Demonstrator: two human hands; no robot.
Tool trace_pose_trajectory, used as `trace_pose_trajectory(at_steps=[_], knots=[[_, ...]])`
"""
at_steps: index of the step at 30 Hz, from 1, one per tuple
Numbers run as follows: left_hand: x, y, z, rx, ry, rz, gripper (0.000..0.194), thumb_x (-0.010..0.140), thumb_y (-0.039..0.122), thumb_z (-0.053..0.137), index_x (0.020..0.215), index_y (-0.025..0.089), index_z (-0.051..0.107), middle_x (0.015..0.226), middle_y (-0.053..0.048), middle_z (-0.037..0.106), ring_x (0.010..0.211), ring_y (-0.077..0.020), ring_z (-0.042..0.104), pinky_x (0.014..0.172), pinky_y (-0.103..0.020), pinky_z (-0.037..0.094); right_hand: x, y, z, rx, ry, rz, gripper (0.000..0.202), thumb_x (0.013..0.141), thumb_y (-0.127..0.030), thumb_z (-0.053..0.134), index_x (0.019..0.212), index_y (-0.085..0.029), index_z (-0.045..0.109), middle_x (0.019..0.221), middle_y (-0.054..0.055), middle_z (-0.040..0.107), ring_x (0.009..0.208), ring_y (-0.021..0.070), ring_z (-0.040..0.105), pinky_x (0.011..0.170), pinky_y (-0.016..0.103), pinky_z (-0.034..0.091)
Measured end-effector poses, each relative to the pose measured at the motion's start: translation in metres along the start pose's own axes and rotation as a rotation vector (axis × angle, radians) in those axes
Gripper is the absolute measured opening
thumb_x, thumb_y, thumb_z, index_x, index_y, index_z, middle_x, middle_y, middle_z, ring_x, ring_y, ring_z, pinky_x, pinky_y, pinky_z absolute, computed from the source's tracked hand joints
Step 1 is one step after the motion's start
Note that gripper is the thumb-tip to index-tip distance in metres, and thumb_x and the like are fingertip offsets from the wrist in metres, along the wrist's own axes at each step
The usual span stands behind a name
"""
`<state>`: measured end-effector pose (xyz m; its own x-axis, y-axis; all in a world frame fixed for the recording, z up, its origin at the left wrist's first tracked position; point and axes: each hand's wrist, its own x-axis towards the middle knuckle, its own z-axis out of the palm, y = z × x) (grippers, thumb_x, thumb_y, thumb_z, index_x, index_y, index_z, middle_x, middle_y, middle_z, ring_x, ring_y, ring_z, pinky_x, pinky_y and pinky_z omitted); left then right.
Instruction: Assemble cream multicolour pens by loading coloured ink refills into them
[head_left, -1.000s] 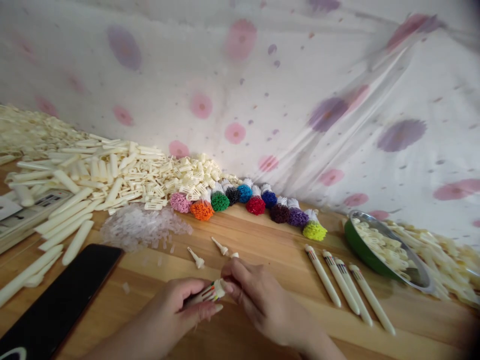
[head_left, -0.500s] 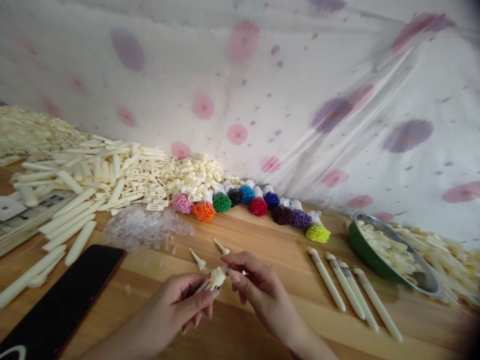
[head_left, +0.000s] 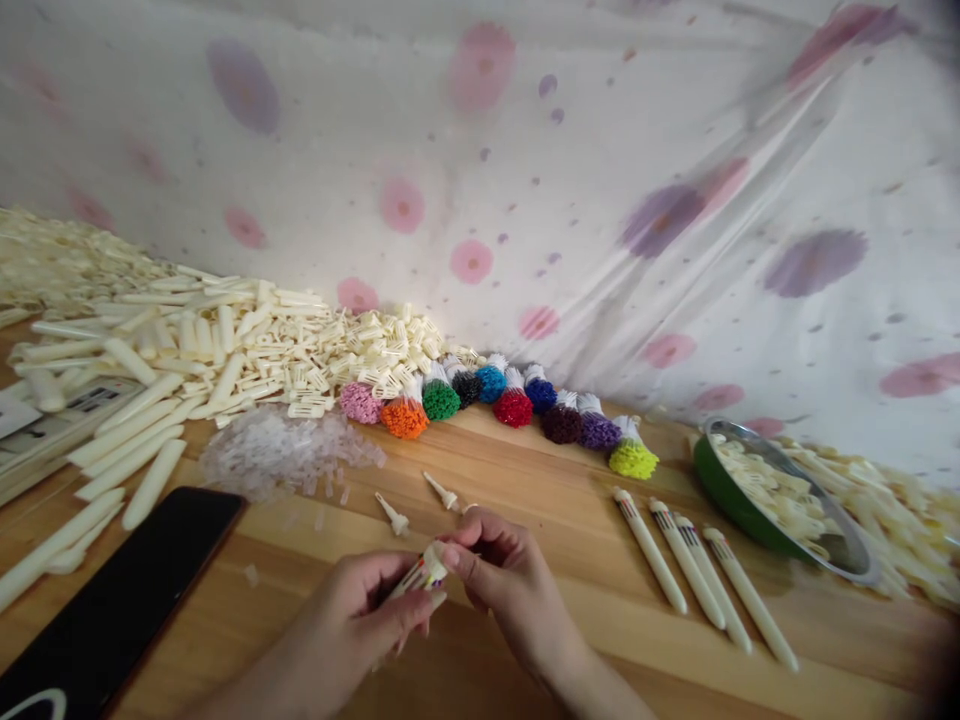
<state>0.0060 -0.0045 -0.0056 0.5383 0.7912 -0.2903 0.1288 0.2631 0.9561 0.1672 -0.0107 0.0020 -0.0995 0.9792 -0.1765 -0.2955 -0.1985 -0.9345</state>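
Note:
My left hand is closed round a small cream pen part with coloured pieces along it. The thumb and fingers of my right hand press together at the part's upper right end; whatever else they pinch is hidden. Just beyond my hands lie two small pointed cream pieces, one to the left and another nearer my right fingertips. Bundles of thin refills stand in a row behind, among them an orange one, a red one and a yellow one.
Several cream pens lie at the right, by a green bowl of cream parts. Cream tubes and clips are heaped at the back left, behind clear small pieces. A black phone lies at the front left.
My right fingers have closed in on the pen part and now touch its end. The whole view has shifted slightly.

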Motion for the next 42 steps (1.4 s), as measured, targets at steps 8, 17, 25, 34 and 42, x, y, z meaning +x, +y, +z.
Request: trace_pose_trajectory(at_steps=[8,17,25,34,42], knots=[[-0.003,0.007,0.0,0.184,0.128,0.173,0.025,0.086,0.038,0.054,0.107,0.029,0.063,0.109,-0.002,0.067,0.101,-0.022,0.058,0.087,-0.03,0.044,0.004,0.009,0.006,-0.012,0.08,-0.005,0.032,0.06,-0.042,0.078,0.063,-0.016,0.059,0.057,-0.005,0.057,0.04,0.0036,0.035,0.037,0.018,0.026],[-0.002,0.006,-0.012,-0.354,-0.305,-0.176,0.043,0.084,0.054,0.047,0.092,0.015,0.063,0.062,-0.002,0.068,0.039,-0.0077,0.055,0.036,-0.016,0.039,0.009,0.0,-0.005,0.109,0.128,0.017,0.034,0.062,-0.044,0.076,0.061,-0.015,0.057,0.049,-0.006,0.046,0.04,0.0035,0.03,0.037,0.017,0.022],[-0.002,0.0,0.003,0.242,0.054,0.102,0.028,0.085,0.047,0.047,0.075,0.021,0.05,0.057,0.007,0.048,0.043,-0.0083,0.044,0.042,-0.02,0.033,0.006,-0.003,-0.006,-0.019,0.127,-0.053,0.035,0.063,-0.043,0.074,0.055,-0.016,0.054,0.045,-0.007,0.044,0.038,0.0037,0.03,0.036,0.018,0.022],[-0.004,0.003,-0.003,1.051,0.427,0.362,0.013,0.086,0.03,0.05,0.081,0.023,0.059,0.066,-0.001,0.066,0.058,-0.0206,0.061,0.054,-0.028,0.035,0.01,0.002,-0.005,-0.211,0.234,-0.099,0.045,0.067,-0.055,0.065,0.053,-0.016,0.048,0.045,-0.007,0.041,0.037,0.0034,0.028,0.036,0.018,0.02],[0.0,0.001,-0.006,0.226,0.158,0.137,0.026,0.084,0.046,0.053,0.074,0.022,0.052,0.06,0.007,0.049,0.052,-0.0103,0.045,0.048,-0.019,0.035,0.009,-0.017,-0.016,-0.272,0.056,-0.189,0.041,0.072,-0.053,0.064,0.087,-0.015,0.066,0.065,-0.002,0.052,0.047,0.0062,0.038,0.041,0.019,0.032]])
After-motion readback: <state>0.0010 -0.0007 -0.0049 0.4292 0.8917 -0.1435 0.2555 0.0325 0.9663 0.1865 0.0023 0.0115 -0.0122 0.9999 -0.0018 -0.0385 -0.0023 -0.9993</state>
